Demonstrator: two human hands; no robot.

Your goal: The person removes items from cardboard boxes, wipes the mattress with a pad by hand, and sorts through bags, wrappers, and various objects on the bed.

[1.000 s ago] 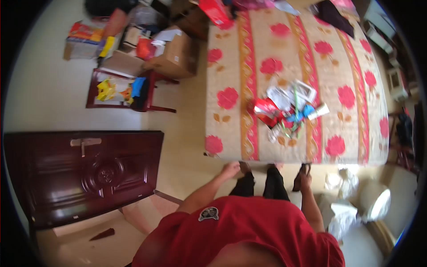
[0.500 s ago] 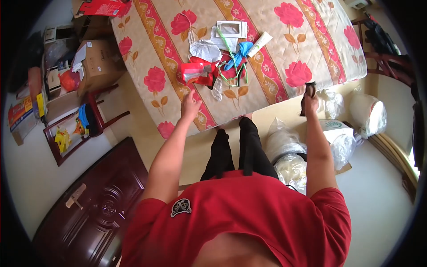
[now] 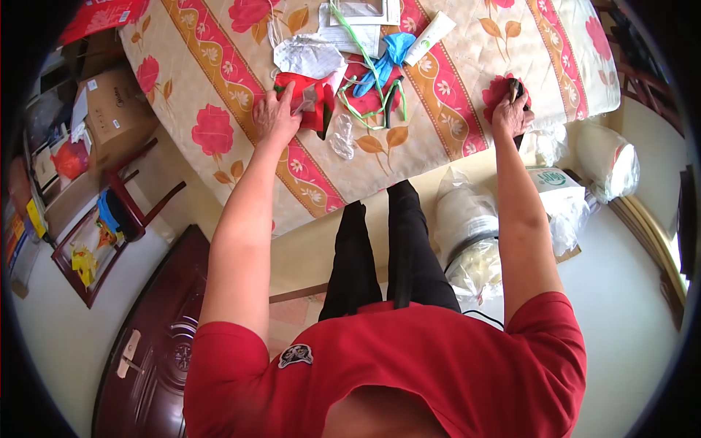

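Observation:
My left hand [image 3: 277, 117] grips the left end of a red plastic packet [image 3: 318, 109] with a greyish clear patch, over the flowered mattress [image 3: 445, 135]. My right hand [image 3: 513, 117] is closed round a small black item [image 3: 519, 93] at the mattress's near right edge; its kind I cannot make out. Between the hands lie a blue glove [image 3: 394, 52], a green strap [image 3: 358, 117] and a crumpled clear plastic bag [image 3: 341, 139]. Behind them are a white face mask [image 3: 307, 55], a white tube [image 3: 432, 38] and a white box with a window [image 3: 369, 9].
Below the mattress edge on the right stand plastic-wrapped bundles [image 3: 467, 219] and a white carton [image 3: 556, 184]. To the left are a cardboard box [image 3: 113, 106], a dark red chair [image 3: 128, 212] holding bright packets, and a dark red door [image 3: 157, 358].
My left hand has moved forward and taken hold of the red packet, turning it. My right hand has brought the black item from beside the edge onto the mattress. The view has shifted.

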